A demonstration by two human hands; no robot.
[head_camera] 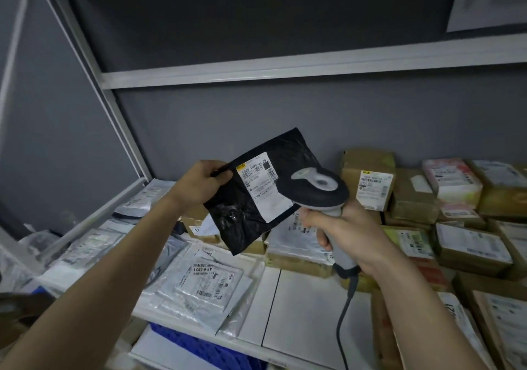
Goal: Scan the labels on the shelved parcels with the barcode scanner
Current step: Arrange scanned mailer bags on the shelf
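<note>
My left hand [201, 183] pinches the upper left edge of a black plastic mailer [242, 213] and holds it up above the shelf. A white shipping label [263, 187] with barcodes faces me on the mailer. My right hand [342, 233] grips the grey handle of a barcode scanner [316, 188]. The scanner's dark head sits just in front of the label's right side and points at it. A grey cable [343, 312] hangs from the handle's base.
The white shelf [299, 312] holds several grey poly mailers [205, 284] on the left and stacked cardboard boxes [370, 181] with labels at the back and right. A blue crate [205, 349] sits below. Another shelf board [285, 67] runs overhead.
</note>
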